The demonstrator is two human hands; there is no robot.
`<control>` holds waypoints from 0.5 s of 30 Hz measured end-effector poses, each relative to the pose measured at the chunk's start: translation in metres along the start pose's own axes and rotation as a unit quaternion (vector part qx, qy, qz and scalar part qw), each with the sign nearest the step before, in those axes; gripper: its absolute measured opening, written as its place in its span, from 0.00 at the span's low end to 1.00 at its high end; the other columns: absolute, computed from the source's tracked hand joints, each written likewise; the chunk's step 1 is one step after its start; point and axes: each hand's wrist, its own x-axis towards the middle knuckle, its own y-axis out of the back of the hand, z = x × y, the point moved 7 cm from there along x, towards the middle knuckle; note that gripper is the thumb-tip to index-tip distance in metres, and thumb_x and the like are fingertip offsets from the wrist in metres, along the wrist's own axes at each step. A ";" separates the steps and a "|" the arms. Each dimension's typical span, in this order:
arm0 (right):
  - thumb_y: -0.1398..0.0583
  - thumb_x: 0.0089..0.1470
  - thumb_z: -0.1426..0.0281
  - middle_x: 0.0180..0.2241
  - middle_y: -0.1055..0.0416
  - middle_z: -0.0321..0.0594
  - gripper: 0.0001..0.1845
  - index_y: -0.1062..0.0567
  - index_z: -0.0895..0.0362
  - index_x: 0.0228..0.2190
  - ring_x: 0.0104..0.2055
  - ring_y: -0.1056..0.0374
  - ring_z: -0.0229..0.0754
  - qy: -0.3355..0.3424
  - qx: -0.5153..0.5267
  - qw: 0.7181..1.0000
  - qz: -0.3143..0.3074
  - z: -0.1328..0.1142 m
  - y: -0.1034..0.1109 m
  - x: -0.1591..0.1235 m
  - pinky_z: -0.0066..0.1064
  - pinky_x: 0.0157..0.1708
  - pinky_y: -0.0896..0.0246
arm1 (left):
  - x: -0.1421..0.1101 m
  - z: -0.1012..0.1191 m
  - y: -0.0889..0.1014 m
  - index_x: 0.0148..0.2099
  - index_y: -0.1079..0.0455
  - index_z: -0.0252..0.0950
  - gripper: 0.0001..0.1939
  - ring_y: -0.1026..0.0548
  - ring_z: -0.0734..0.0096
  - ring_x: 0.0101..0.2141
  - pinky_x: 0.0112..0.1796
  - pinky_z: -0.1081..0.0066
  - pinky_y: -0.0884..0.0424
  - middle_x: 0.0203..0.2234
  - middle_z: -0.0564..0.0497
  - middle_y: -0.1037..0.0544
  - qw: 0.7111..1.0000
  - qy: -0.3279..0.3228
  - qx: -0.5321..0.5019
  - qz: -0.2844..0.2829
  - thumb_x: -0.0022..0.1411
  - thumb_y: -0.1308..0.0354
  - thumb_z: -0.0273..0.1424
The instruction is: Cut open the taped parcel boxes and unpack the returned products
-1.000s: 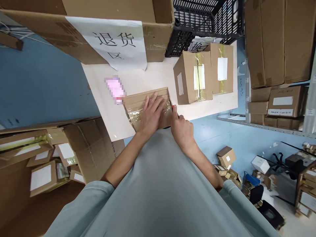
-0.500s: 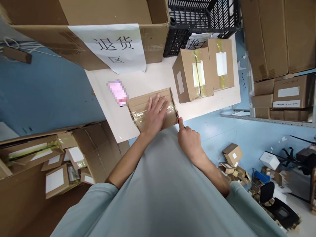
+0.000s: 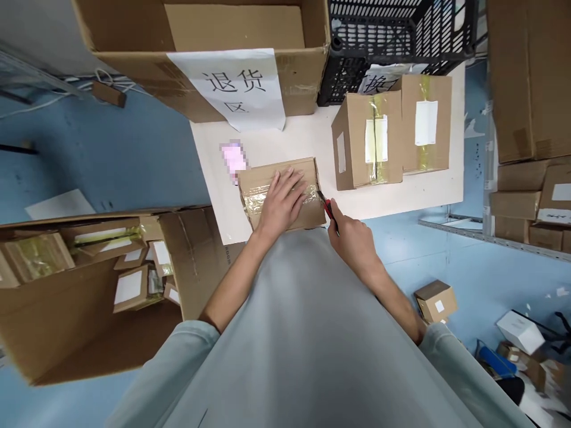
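Note:
A brown cardboard box [image 3: 279, 171] with clear tape across its top lies near the front edge of the white table [image 3: 214, 178]. Flat on that top rests my left hand [image 3: 282, 203], fingers stretched out over the tape. My right hand [image 3: 352, 238] is wrapped round a red and black utility knife [image 3: 329, 208]. The knife's tip touches or nearly touches the box's right side, by the end of the tape. Beyond the box's far left corner is a pink, pixelated object [image 3: 234, 159].
Two taped boxes [image 3: 388, 139] with white labels stand at the table's right. Behind are a black plastic crate [image 3: 370, 35] and a large open carton [image 3: 303, 77] bearing a paper sign. Another big carton [image 3: 196, 255] holding several parcels stands at lower left.
The view has shifted, so the scene sits further right. The knife has turned and more of it shows beside the box's right edge. My left hand stays on the box.

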 end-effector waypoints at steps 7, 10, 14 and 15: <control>0.49 0.78 0.73 0.47 0.15 0.54 0.38 0.49 0.57 0.83 0.42 0.15 0.50 -0.002 -0.058 0.997 -0.040 0.005 -0.009 -0.008 0.34 0.42 0.24 | 0.000 0.003 -0.004 0.69 0.24 0.47 0.19 0.35 0.49 0.79 0.79 0.30 0.46 0.73 0.42 0.24 0.999 0.020 0.027 -0.001 0.86 0.49 0.41; 0.49 0.79 0.73 0.46 0.15 0.53 0.38 0.48 0.57 0.83 0.42 0.14 0.50 0.015 -0.052 0.998 -0.039 0.009 -0.012 -0.004 0.34 0.43 0.23 | 0.000 0.005 -0.004 0.68 0.24 0.47 0.19 0.36 0.49 0.79 0.79 0.31 0.46 0.74 0.43 0.24 0.999 0.018 0.043 0.002 0.86 0.50 0.41; 0.49 0.76 0.78 0.48 0.15 0.57 0.39 0.46 0.60 0.83 0.45 0.14 0.50 0.038 -0.046 0.997 -0.040 -0.001 -0.008 0.002 0.34 0.43 0.21 | -0.002 0.005 -0.007 0.70 0.25 0.48 0.20 0.37 0.49 0.80 0.79 0.30 0.46 0.74 0.42 0.25 0.998 0.033 0.055 -0.003 0.86 0.50 0.40; 0.50 0.75 0.80 0.49 0.15 0.59 0.39 0.46 0.62 0.82 0.46 0.13 0.50 0.043 -0.042 0.997 -0.047 -0.007 -0.006 0.004 0.34 0.44 0.21 | -0.002 0.005 -0.009 0.71 0.25 0.48 0.20 0.38 0.49 0.80 0.79 0.29 0.46 0.74 0.42 0.25 0.998 0.038 0.056 -0.004 0.86 0.50 0.40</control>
